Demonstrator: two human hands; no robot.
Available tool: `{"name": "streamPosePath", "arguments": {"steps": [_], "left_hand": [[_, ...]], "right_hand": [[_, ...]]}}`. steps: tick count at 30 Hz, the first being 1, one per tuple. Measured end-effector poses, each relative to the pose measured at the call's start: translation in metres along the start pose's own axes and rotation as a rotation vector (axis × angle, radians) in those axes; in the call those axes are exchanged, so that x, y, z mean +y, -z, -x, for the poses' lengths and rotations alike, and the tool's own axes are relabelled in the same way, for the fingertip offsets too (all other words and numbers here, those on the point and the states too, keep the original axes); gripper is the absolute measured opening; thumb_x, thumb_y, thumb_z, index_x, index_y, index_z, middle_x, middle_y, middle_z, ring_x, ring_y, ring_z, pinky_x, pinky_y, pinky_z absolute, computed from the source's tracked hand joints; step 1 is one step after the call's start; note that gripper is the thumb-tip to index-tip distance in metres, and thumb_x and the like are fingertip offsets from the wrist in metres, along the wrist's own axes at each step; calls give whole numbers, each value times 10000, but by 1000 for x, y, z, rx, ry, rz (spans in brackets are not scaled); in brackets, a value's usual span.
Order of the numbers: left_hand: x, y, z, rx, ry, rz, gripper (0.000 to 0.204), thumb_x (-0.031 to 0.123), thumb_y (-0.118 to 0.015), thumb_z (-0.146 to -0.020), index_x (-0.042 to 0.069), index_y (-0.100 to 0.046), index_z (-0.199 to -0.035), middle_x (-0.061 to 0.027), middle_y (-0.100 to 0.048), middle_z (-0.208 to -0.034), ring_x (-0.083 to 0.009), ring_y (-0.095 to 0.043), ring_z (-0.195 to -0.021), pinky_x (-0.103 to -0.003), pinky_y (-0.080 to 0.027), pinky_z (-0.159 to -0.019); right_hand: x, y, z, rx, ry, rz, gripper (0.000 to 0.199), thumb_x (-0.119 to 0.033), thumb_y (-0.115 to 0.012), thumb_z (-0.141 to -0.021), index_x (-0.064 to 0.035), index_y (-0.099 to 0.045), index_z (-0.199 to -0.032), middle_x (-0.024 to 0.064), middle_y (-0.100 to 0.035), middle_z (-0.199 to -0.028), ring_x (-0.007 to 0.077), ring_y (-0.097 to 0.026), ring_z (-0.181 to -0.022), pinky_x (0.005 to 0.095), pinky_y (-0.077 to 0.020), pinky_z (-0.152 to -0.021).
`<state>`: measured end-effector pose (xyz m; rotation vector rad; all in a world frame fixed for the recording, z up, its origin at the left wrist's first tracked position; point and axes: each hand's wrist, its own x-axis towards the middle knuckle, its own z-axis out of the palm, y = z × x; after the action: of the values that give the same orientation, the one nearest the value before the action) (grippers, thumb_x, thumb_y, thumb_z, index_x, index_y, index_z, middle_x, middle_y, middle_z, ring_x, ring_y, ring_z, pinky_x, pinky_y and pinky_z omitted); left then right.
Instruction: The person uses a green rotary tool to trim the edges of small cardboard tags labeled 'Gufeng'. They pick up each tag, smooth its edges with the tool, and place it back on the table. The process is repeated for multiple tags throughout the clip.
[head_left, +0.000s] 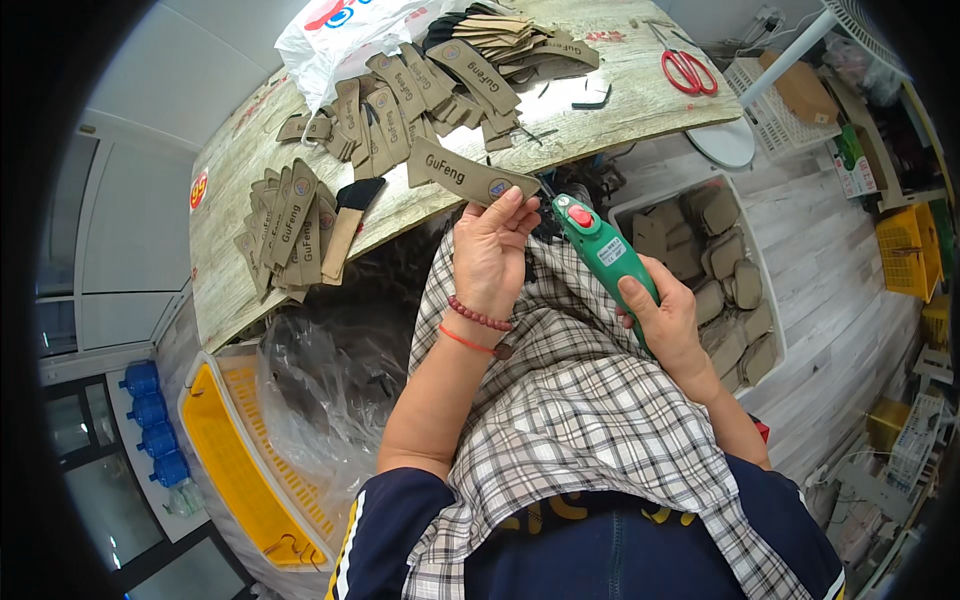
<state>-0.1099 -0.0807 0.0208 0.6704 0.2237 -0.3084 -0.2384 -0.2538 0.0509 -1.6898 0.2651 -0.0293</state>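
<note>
My left hand pinches the right end of a curved khaki fabric strip, which bears dark printing and a small round emblem. Green electric scissors with a red button lie in my right hand, fingers wrapped round the body. Their narrow tip points up and left, close to the strip's right end; whether it touches the fabric I cannot tell. Beyond the strip, similar khaki pieces lie in a loose pile on the table. Another fanned stack sits to the left, beside a black-and-beige piece.
Red-handled scissors lie at the table's right end. A white plastic bag rests at the back. Right of my lap stands a white crate of khaki pieces; at lower left is a yellow basket beside a clear plastic bag.
</note>
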Motion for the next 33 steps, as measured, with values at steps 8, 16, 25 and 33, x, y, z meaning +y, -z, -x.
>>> {"name": "streamPosePath", "arguments": {"steps": [8, 16, 25, 33], "left_hand": [[5, 0, 0, -55, -45, -151, 90, 15, -647, -856, 38, -608, -935, -65, -675, -849, -185, -658, -764, -326, -530, -740], [24, 2, -1, -81, -117, -413, 66, -10, -639, -849, -26, -640, -914, -119, -689, -845, -188, -663, -691, -298, -541, -641], [22, 5, 4, -124, -9, -432, 76, -26, -635, -844, -35, -641, -919, -121, -683, -844, -184, -644, -666, -294, -542, -631], [16, 7, 9, -122, 5, -429, 113, -28, -643, -835, -33, -641, -948, -95, -684, -866, -169, -655, -702, -295, -554, -653]], "right_hand": [[-6, 4, -2, -16, -38, -17, 413, -319, -640, -912, 20, -592, -1145, 29, -606, -731, 65, -544, -579, 228, -454, -523], [-13, 14, -4, -99, -37, 19, 391, -305, -642, -912, 17, -597, -1128, 20, -602, -730, 57, -536, -575, 223, -451, -526], [-11, 14, -6, -107, -11, 44, 378, -298, -637, -914, 15, -600, -1123, 19, -602, -720, 55, -528, -570, 223, -450, -526], [-13, 4, -18, -113, 1, 14, 362, -306, -624, -923, 8, -610, -1103, 11, -594, -720, 52, -525, -574, 220, -443, -518]]}}
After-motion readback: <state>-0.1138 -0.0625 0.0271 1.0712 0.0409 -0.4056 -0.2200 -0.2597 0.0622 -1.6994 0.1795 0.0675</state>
